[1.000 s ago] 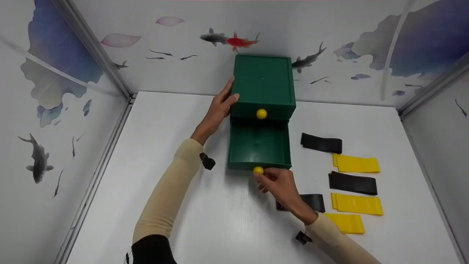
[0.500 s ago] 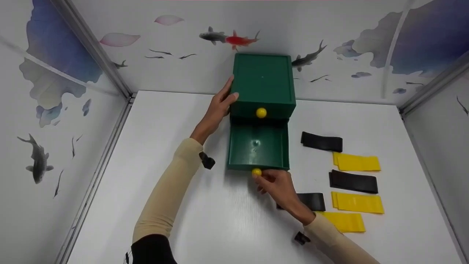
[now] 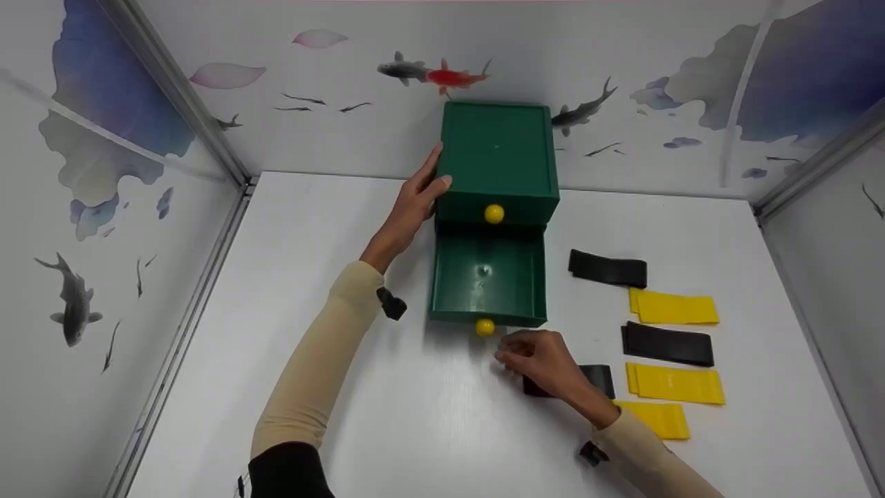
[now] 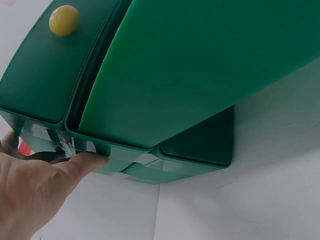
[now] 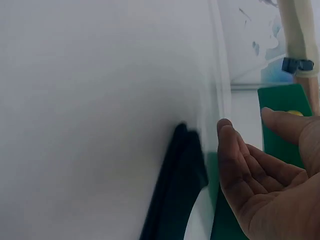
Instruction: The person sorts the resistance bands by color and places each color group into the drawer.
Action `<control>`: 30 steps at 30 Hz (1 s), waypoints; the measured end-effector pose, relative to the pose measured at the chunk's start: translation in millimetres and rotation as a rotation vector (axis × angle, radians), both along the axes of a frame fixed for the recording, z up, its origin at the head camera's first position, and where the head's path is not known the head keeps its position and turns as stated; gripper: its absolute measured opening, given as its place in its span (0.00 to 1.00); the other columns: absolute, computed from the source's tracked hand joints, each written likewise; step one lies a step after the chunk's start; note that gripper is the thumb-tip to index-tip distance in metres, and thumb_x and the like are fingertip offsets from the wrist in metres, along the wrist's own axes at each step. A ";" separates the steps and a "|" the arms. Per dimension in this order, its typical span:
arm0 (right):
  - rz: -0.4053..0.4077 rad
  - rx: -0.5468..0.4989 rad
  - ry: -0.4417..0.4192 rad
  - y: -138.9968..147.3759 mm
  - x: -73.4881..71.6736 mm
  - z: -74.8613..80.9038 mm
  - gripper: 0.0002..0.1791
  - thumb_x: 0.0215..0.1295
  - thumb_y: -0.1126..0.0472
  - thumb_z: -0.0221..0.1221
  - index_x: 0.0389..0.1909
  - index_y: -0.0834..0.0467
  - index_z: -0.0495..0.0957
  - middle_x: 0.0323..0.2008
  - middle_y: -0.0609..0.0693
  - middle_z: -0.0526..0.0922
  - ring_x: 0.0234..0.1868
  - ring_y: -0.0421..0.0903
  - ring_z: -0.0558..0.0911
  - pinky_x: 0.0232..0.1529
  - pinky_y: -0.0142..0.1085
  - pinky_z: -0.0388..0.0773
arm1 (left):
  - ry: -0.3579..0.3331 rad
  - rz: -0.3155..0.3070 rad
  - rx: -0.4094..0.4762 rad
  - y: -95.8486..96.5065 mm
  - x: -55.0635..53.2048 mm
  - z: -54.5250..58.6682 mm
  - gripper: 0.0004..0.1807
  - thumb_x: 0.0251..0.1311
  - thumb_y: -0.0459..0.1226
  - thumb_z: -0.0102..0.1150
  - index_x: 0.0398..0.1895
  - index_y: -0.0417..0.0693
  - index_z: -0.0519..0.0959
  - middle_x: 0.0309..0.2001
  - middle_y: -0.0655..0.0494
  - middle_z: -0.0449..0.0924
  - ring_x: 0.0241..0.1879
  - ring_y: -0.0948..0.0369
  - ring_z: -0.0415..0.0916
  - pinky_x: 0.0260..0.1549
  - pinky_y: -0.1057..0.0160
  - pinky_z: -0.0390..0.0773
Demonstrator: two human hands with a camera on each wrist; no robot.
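Note:
A green drawer cabinet [image 3: 496,149] stands against the back wall, with a yellow ball knob [image 3: 494,214] on its upper drawer front. The drawer below [image 3: 489,270] is pulled out, its inside bare, and carries another yellow knob [image 3: 485,327]. My left hand [image 3: 415,200] rests along the cabinet's left side, fingers straight; in the left wrist view its thumb [image 4: 89,162] presses that side near the front. Just right of the lower knob, apart from it, my right hand [image 3: 539,360] holds nothing. Its fingers are loosely bent, the thumb away from them in the right wrist view.
Flat folded bands lie on the white table [image 3: 408,415] at the right, black [image 3: 608,268] and yellow [image 3: 677,307] ones in a column. One black band [image 3: 600,379] lies partly under my right hand in the head view. Walls with fish pictures enclose the table.
My right hand has let go of the lower knob and moved slightly right and toward me. The drawer stays out, slightly further than before. My left hand has not moved.

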State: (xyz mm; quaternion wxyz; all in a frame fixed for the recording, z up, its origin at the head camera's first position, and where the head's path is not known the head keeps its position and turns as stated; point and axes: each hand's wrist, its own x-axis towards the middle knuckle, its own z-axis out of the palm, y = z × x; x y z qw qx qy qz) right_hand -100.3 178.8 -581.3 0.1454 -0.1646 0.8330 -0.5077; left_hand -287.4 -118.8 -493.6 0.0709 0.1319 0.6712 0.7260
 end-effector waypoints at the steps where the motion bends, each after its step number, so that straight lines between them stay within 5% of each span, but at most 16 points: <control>1: -0.001 0.026 0.010 4.8 -1.3 -0.8 0.16 0.74 0.59 0.73 0.51 0.68 0.90 0.38 0.52 0.93 0.33 0.50 0.91 0.36 0.34 0.87 | 0.002 0.002 0.002 0.1 -0.1 0.1 0.39 0.84 0.55 0.54 0.91 0.76 0.51 0.90 0.67 0.45 0.85 0.60 0.53 0.79 0.41 0.63; 5: -0.013 0.091 0.033 24.7 -6.7 -0.8 0.12 0.74 0.61 0.72 0.50 0.67 0.90 0.40 0.51 0.93 0.34 0.44 0.88 0.39 0.33 0.87 | 0.002 0.000 0.004 0.2 -0.1 -0.6 0.39 0.84 0.54 0.54 0.91 0.76 0.51 0.90 0.67 0.45 0.85 0.60 0.54 0.79 0.43 0.64; 14: -0.082 0.101 0.016 73.9 -27.1 14.9 0.13 0.78 0.66 0.66 0.57 0.67 0.87 0.44 0.53 0.92 0.39 0.49 0.89 0.44 0.31 0.87 | -0.017 0.001 0.001 -0.3 0.2 1.8 0.39 0.85 0.53 0.53 0.91 0.75 0.50 0.90 0.67 0.43 0.85 0.59 0.53 0.79 0.41 0.64; 26: -0.302 0.304 0.261 152.3 -68.3 29.4 0.18 0.81 0.59 0.66 0.60 0.69 0.85 0.52 0.65 0.89 0.50 0.60 0.87 0.44 0.15 0.74 | 0.004 -0.012 0.006 -1.0 0.3 1.2 0.39 0.86 0.51 0.53 0.91 0.73 0.49 0.91 0.65 0.42 0.85 0.59 0.52 0.79 0.42 0.64; 30: -0.316 0.335 0.294 168.9 -83.3 31.5 0.19 0.81 0.61 0.66 0.61 0.71 0.85 0.54 0.68 0.88 0.54 0.63 0.84 0.57 0.33 0.82 | 0.014 -0.013 0.008 -1.8 0.2 1.4 0.38 0.86 0.51 0.52 0.91 0.72 0.49 0.91 0.64 0.42 0.85 0.60 0.53 0.79 0.45 0.65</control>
